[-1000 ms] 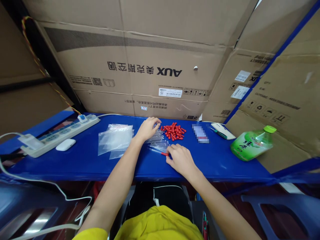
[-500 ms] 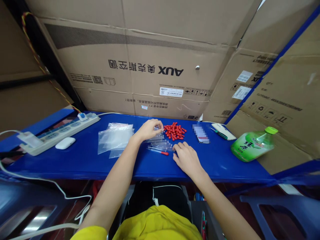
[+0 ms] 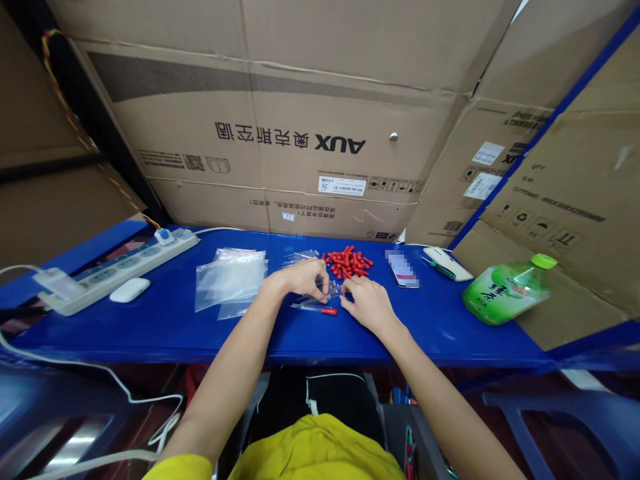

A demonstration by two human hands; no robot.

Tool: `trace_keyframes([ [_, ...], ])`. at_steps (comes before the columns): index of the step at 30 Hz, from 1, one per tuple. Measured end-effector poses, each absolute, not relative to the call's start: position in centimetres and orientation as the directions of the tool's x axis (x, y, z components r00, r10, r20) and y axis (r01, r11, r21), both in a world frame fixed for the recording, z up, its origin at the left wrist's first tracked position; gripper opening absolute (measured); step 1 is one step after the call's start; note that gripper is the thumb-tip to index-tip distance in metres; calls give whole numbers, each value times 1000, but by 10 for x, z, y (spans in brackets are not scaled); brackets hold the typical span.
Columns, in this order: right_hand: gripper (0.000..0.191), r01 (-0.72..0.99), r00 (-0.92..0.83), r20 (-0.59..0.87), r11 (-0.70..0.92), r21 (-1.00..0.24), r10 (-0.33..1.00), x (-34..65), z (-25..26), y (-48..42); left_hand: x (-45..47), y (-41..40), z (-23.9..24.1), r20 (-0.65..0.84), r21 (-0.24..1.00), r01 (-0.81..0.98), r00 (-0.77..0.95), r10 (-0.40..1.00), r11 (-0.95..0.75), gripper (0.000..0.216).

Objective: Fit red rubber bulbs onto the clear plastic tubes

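Note:
On the blue table (image 3: 165, 320) my left hand (image 3: 300, 277) is curled over a small heap of clear plastic tubes (image 3: 327, 291), fingers closed on them. My right hand (image 3: 367, 303) meets it from the right, fingertips pinched at the same tubes. One clear tube with a red cap (image 3: 320, 309) lies just in front of the hands. Behind them sits a pile of loose red caps (image 3: 347, 262).
A stack of clear zip bags (image 3: 231, 278) lies to the left, then a white earbud case (image 3: 129, 289) and a power strip (image 3: 117, 267). To the right are a phone (image 3: 403, 267), a white tool (image 3: 447, 263) and a green drink bottle (image 3: 507, 288). Cardboard boxes wall the back.
My left hand has drawn back from the far tubes toward me. My right hand has moved up and left, so both hands now meet over the tubes.

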State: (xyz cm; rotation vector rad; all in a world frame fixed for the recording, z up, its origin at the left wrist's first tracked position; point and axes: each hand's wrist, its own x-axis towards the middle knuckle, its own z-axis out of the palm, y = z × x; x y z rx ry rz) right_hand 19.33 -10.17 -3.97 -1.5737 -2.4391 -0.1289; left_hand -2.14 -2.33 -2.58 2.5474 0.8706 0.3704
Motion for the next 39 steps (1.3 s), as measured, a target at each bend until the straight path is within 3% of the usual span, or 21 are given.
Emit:
trace_keyframes([
  [5, 9, 892, -351, 281, 411, -191, 893, 198, -23, -80, -17, -31, -19, 61, 358, 606, 744, 665, -711, 11],
  [9, 12, 870, -255, 411, 394, -298, 875, 202, -10, -43, -12, -35, -15, 32, 356, 584, 772, 635, -729, 6],
  [12, 16, 847, -127, 514, 363, -388, 848, 207, -14, -19, -13, -34, -15, 98, 405, 562, 757, 646, -721, 7],
  [18, 16, 797, 34, 487, 270, -540, 873, 228, -42, -2, -16, -30, -14, 199, 632, 509, 623, 757, -585, 10],
  [23, 31, 806, -15, 392, 243, -540, 920, 236, -48, -3, -12, -30, -14, 247, 760, 417, 522, 816, -498, 10],
  [30, 20, 877, -48, 407, 233, -421, 912, 223, -49, -8, -11, -16, -23, 426, 679, 455, 395, 814, -576, 14],
  [39, 11, 817, -11, 544, 321, -478, 839, 216, -47, -12, -15, -8, -30, 513, 591, 526, 339, 788, -611, 15],
])
